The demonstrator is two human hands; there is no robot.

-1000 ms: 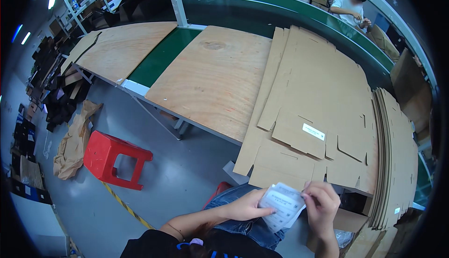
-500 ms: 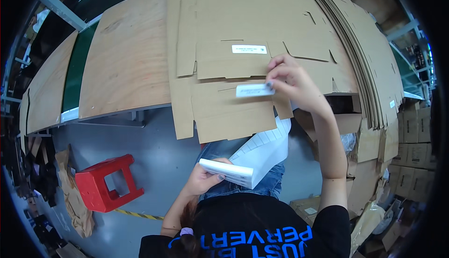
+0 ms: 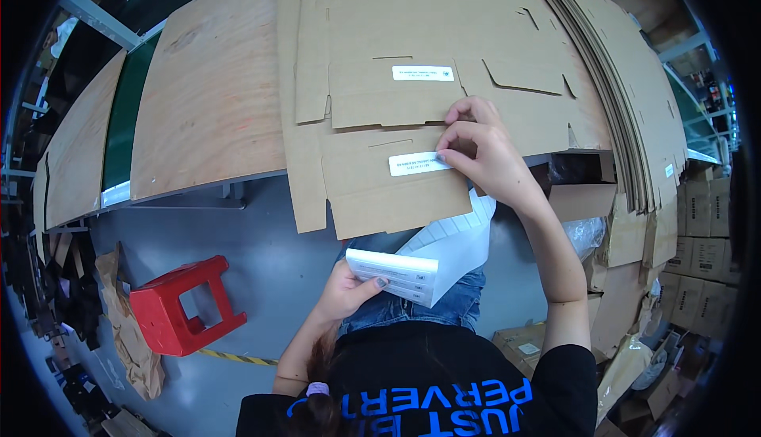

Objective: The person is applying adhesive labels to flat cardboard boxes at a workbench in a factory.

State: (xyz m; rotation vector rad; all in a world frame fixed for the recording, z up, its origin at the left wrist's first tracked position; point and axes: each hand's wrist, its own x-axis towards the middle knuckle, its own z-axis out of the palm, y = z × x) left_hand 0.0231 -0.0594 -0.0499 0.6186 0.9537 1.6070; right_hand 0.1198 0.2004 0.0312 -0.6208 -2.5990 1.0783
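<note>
A strip of white labels [image 3: 392, 274] is in my left hand [image 3: 346, 289], the thumb pressed on its front. Its long pale backing [image 3: 458, 239] trails to the right over my lap. Between the thumb and fingers of my right hand [image 3: 481, 148] is the right end of a single white label [image 3: 418, 164]. That label lies along the nearer flap of a flat cardboard sheet [image 3: 396, 206]; whether all of it touches the board I cannot tell. Just beyond, another white label [image 3: 422, 73] sits flat on the flap of an overlapping cardboard sheet [image 3: 372, 100].
Wooden boards [image 3: 210, 88] form the tabletop at left, with a green strip [image 3: 129, 116] between them. More flat cardboard stands stacked at right [image 3: 626, 96]. A red plastic stool [image 3: 170, 310] is on the floor at left, near crumpled brown paper [image 3: 131, 334]. Boxes [image 3: 705, 231] are piled far right.
My right hand has brought the label down and slightly left onto the nearer cardboard flap. My left hand and the label strip have risen a little and shifted right.
</note>
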